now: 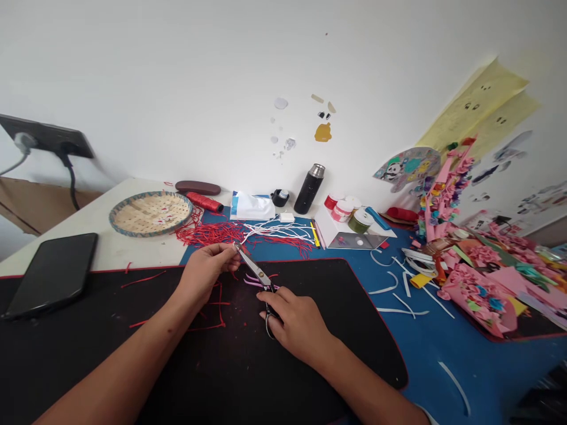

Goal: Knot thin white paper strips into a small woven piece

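My right hand [299, 321] grips a pair of scissors [257, 271] by the handles, with the blades pointing up and left. At the blade tips, the fingers of my left hand [202, 271] are pinched together. A small whitish bit shows at those fingertips, too small to name. Red cord pieces [224, 324] lie on the black mat [266, 378] beneath and beside my left hand. Purple strips [253, 282] rest behind the scissors. Beyond the mat's far edge lie a tangle of red cords [208, 234] and a bundle of white cords [274, 229].
A woven basket [119, 221] and a phone [53, 265] are on the left. Along the wall stand a black thermos [309, 192] and paint jars [361, 220]. White paper strips [403, 311] and pink paper crafts [478, 295] lie on the right.
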Tool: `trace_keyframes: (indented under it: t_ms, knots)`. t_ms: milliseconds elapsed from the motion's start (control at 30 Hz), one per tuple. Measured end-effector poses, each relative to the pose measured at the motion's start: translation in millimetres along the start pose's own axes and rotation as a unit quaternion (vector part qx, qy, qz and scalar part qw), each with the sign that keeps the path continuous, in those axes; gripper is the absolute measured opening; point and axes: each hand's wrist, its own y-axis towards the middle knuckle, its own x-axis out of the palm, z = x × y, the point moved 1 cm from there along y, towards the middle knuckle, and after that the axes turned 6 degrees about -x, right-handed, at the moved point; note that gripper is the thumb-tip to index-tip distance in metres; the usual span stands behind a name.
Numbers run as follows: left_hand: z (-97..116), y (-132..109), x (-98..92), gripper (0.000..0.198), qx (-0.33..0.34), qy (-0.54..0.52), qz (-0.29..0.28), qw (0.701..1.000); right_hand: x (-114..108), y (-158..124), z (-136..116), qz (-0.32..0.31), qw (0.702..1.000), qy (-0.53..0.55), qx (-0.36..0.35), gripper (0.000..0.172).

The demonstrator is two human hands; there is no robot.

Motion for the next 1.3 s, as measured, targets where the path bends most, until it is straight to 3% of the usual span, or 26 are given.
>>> trace_keyframes:
  t_ms: [467,667,867,1100,1233,1300]
  knots:
    - [2.6,-2.0,1.3,0.028,-0.011,-0.011,0.000,1.000,0.0,-2.5,1.3,0.025,0.999,0.034,-0.009,0.032]
    - [2.9,-3.4,2.1,0.030,-0.029,-0.026,-0.003,0.999,-12.3,-6.9,16.6,0.069,0.991,0.090,0.068,0.036]
    - [5.7,-5.3,2.7,0.038,-0.048,-0.037,0.000,0.998,-39.9,1.4,39.8,0.005,0.993,0.022,0.116,0.046]
    - [6.4,-7.4,3.2,0.045,-0.039,-0.010,-0.001,0.999,-62.7,15.6,53.8,-0.133,0.985,-0.084,0.072,0.045]
    - [5.3,-6.5,3.6,0.044,-0.021,0.016,-0.011,1.000,-77.3,12.4,52.2,-0.126,0.990,-0.035,0.051,0.029]
    - [5.0,-6.1,3.8,0.044,-0.016,0.033,-0.018,0.999,-80.8,12.7,45.7,-0.065,0.997,0.025,0.042,0.025]
